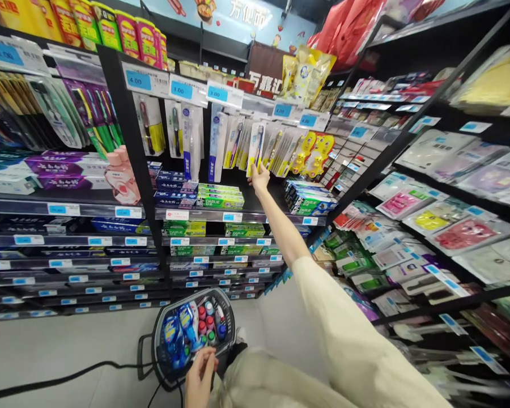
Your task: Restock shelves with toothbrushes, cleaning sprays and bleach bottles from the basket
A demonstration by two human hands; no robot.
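Observation:
My right hand [260, 179] stretches out to the shelf display, its fingers pinched on the lower end of a packaged toothbrush [258, 139]. This white and yellow pack hangs in a row of similar toothbrush packs [280, 150] beneath the price tags. Low in front of me is my left hand [201, 377], its fingers curled together with nothing visible in them. It is over the near edge of a dark shopping basket [156, 334]. Inside the basket lie blue packs [173, 334] and several bottles with red, green and blue caps [203, 327].
Toothpaste boxes [221, 196] fill the shelf below the hanging brushes. A rack of packaged goods [442, 226] rises close on my right. More toothbrushes [53, 113] and a pink bottle set [122, 175] are at the left. A black cable [68, 374] crosses at lower left.

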